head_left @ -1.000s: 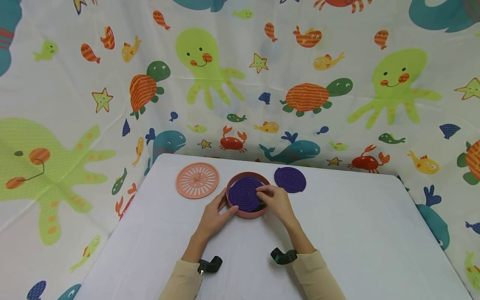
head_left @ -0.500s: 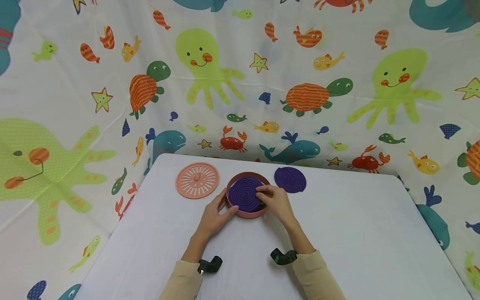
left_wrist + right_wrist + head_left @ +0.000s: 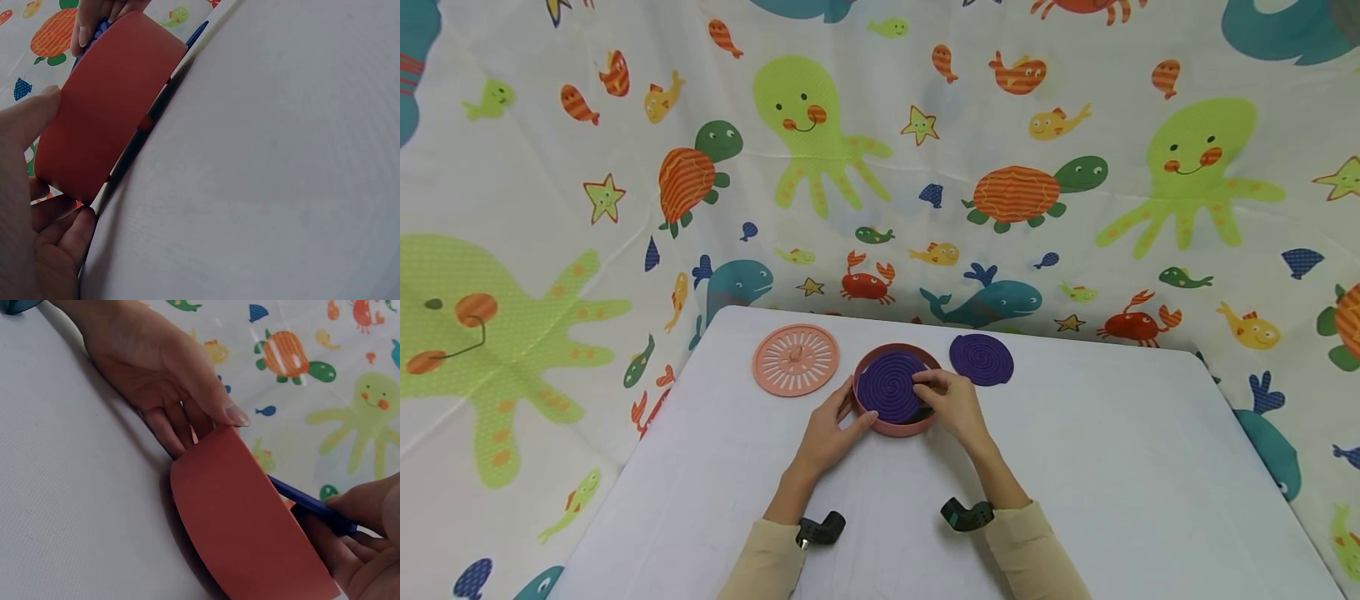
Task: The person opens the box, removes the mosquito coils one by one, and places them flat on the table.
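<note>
A round, coral-red mosquito coil box [image 3: 897, 430] stands lidless on the table. My left hand [image 3: 826, 435] grips it by its left side, the thumb on the near rim and the fingers round the outer wall. A purple spiral mosquito coil [image 3: 889, 388] lies tilted in the mouth of the box. My right hand [image 3: 955, 406] pinches that coil at its right edge between thumb and fingers. In the right wrist view the coil's raised edge [image 3: 306, 501] shows above the rim, held by the right fingers. The inside of the box is mostly hidden under the coil.
A slotted coral lid [image 3: 795, 361] with a small central piece lies left of the box. Another purple coil [image 3: 981, 360] lies flat to the right, behind the right hand. The white table [image 3: 1135, 467] ends at the back against a sea-animal curtain [image 3: 940, 125].
</note>
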`<state>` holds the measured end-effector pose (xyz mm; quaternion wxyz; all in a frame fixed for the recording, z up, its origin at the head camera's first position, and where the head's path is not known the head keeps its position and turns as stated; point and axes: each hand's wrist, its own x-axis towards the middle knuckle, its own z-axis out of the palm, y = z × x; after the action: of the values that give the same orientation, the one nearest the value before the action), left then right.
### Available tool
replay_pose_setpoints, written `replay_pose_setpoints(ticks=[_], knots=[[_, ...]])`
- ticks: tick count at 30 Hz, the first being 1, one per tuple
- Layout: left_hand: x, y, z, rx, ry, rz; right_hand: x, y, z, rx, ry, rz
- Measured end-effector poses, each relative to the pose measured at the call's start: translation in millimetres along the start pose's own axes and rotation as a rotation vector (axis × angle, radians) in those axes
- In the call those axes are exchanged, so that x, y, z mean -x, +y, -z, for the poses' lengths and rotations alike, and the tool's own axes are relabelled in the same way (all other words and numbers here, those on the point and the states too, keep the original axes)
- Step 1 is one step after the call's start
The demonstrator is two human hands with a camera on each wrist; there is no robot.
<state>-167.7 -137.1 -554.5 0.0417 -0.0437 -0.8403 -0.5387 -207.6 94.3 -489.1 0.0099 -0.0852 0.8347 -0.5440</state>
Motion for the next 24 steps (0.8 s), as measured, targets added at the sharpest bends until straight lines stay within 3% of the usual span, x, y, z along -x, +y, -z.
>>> replay_pose_setpoints(ticks=[24], knots=[[-1.3,-3.8,-1.6,0.012,0.011,-0.014,1.0,-1.8,4.5,0.044,0.070,0.027]])
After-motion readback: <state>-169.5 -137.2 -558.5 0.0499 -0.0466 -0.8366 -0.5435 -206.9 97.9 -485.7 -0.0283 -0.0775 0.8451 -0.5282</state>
